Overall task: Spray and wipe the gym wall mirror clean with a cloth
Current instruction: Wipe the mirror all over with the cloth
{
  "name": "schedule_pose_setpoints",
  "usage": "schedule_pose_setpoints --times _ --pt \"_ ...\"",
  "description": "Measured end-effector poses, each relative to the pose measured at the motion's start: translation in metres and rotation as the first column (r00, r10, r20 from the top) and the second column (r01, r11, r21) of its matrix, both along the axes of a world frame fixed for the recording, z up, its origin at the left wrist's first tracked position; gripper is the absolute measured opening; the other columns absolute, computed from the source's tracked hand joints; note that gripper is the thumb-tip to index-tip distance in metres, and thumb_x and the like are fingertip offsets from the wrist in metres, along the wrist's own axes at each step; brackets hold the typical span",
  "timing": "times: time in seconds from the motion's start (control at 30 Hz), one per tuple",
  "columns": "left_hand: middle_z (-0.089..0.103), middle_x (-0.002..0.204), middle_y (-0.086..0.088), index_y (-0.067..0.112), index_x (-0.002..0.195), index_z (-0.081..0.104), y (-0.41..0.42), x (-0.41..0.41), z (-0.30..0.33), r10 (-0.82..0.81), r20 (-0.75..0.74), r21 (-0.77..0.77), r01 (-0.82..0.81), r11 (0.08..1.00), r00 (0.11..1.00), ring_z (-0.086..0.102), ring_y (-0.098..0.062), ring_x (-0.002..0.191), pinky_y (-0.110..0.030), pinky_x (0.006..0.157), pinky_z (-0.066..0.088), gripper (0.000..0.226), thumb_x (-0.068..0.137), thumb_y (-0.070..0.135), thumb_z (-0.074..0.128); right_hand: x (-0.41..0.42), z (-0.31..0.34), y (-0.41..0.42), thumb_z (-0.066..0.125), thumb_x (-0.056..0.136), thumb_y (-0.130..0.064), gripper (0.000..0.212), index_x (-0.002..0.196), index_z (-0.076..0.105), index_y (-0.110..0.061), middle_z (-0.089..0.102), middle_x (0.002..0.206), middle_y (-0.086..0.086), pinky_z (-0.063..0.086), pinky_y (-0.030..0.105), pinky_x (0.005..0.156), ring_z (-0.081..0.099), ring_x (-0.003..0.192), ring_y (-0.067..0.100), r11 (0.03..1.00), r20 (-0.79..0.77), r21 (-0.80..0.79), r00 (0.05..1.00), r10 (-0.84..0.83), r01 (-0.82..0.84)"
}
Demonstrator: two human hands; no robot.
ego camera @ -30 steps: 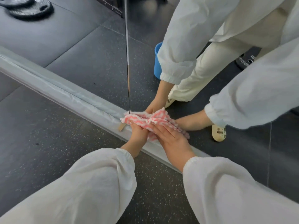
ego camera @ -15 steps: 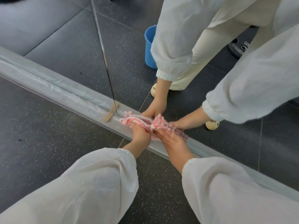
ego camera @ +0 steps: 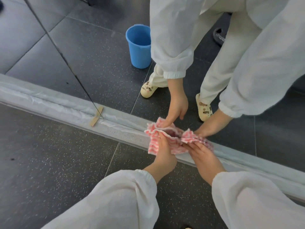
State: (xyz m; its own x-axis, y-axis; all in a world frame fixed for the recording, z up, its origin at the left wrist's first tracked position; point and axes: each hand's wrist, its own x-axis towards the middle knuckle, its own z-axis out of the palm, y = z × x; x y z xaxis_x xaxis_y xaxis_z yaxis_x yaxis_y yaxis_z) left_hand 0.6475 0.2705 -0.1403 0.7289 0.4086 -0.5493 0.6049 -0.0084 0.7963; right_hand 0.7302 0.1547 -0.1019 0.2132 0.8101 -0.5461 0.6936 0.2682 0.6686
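Pink-striped cloth [ego camera: 166, 142] bunched at bottom edge of mirror [ego camera: 99, 66], against grey floor trim [ego camera: 49, 103]. Left hand [ego camera: 163, 156] grips cloth's left part, fingertips buried in folds. Right hand [ego camera: 204, 156] lies on cloth's right end, fingers fairly straight, tips hidden under fabric. White sleeves [ego camera: 118, 199] cut off at frame bottom. Blue bucket [ego camera: 139, 47] seen only as reflection, partly behind reflected sleeve. No spray bottle visible.
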Motion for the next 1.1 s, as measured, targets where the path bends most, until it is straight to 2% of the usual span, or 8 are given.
schedule_pose_setpoints --times 0.07,0.2,0.33,0.5,0.7,0.9,1.0,1.1 --pt "-0.009 0.156 -0.003 0.017 0.142 -0.028 0.007 -0.009 0.014 0.045 0.081 0.035 -0.048 0.998 0.996 0.004 -0.018 0.144 -0.017 0.107 0.011 0.092 0.090 -0.010 0.043 -0.001 0.010 0.001 0.015 0.103 -0.026 0.060 0.141 -0.019 0.006 -0.037 0.143 0.018 -0.028 0.047 0.097 -0.026 0.139 0.035 0.990 -0.090 -0.047 0.987 -0.134 0.130" --pt "-0.026 0.154 0.001 0.041 0.123 -0.031 0.022 -0.022 0.076 0.078 0.223 0.199 -0.124 0.972 0.972 -0.013 -0.017 0.144 -0.029 0.114 0.003 0.097 0.091 -0.002 0.049 -0.007 0.060 0.000 0.018 0.103 -0.028 0.058 0.131 -0.024 0.000 -0.052 0.128 0.019 -0.044 0.051 0.087 -0.052 0.118 0.039 0.964 -0.224 0.102 0.950 -0.218 0.246" --pt "-0.038 0.139 0.023 0.049 0.128 -0.032 0.034 -0.032 0.147 0.024 0.430 0.363 -0.197 0.910 0.902 -0.013 -0.011 0.144 -0.040 0.119 0.005 0.095 0.095 0.014 0.050 -0.006 0.110 0.006 0.030 0.097 -0.031 0.054 0.143 0.030 -0.003 -0.016 0.157 0.015 -0.015 0.050 0.115 -0.011 0.145 0.035 0.736 -0.302 0.617 0.948 -0.104 0.278" --pt "-0.026 0.154 0.009 0.030 0.145 -0.024 0.064 -0.025 0.222 -0.248 0.621 0.690 -0.370 0.622 0.743 -0.014 -0.019 0.145 -0.046 0.118 0.007 0.081 0.095 0.033 0.039 -0.004 0.197 0.034 0.033 0.094 -0.035 0.069 0.152 0.006 -0.006 -0.008 0.158 0.016 -0.004 0.049 0.118 -0.006 0.145 0.036 0.386 -0.122 0.917 0.992 0.036 0.098" --pt "0.001 0.147 -0.028 0.020 0.147 -0.018 0.095 -0.001 0.273 -0.348 0.559 0.828 -0.529 0.187 0.753 -0.016 -0.027 0.144 -0.043 0.116 -0.010 0.069 0.101 0.038 0.030 0.001 0.247 0.066 0.041 0.097 -0.030 0.054 0.144 0.022 -0.010 -0.019 0.157 0.011 -0.007 0.051 0.116 -0.017 0.144 0.032 0.087 -0.060 0.995 0.996 0.071 0.054" --pt "0.022 0.143 -0.020 0.007 0.134 0.037 0.119 -0.017 0.200 -0.497 0.238 0.929 -0.344 -0.134 0.835 0.002 -0.027 0.145 -0.046 0.116 -0.002 0.042 0.101 0.032 0.029 0.002 0.184 0.063 0.043 0.088 -0.025 0.047 0.134 0.038 -0.019 0.009 0.158 0.009 -0.009 0.048 0.117 -0.007 0.146 0.030 0.311 -0.036 0.950 0.988 0.151 -0.013" --pt "0.034 0.134 -0.013 0.010 0.120 0.045 0.134 -0.033 0.170 -0.582 -0.004 0.939 -0.196 -0.281 0.813 0.035 -0.031 0.124 -0.049 0.112 0.015 0.035 0.089 0.024 0.044 0.007 0.150 0.051 0.039 0.088 -0.020 0.053 0.140 0.040 -0.020 0.023 0.151 0.006 -0.009 0.049 0.117 0.003 0.143 0.031 0.471 -0.019 0.879 0.981 0.193 -0.076" --pt "0.038 0.129 -0.004 0.015 0.123 0.045 0.140 -0.041 0.146 -0.591 -0.199 0.910 -0.077 -0.408 0.782 0.041 -0.025 0.113 -0.048 0.108 0.021 0.042 0.081 0.016 0.046 0.009 0.120 0.037 0.044 0.084 -0.023 0.062 0.144 0.028 -0.017 0.013 0.157 0.001 -0.015 0.050 0.115 -0.003 0.142 0.032 0.669 -0.023 0.735 0.981 0.190 -0.112"
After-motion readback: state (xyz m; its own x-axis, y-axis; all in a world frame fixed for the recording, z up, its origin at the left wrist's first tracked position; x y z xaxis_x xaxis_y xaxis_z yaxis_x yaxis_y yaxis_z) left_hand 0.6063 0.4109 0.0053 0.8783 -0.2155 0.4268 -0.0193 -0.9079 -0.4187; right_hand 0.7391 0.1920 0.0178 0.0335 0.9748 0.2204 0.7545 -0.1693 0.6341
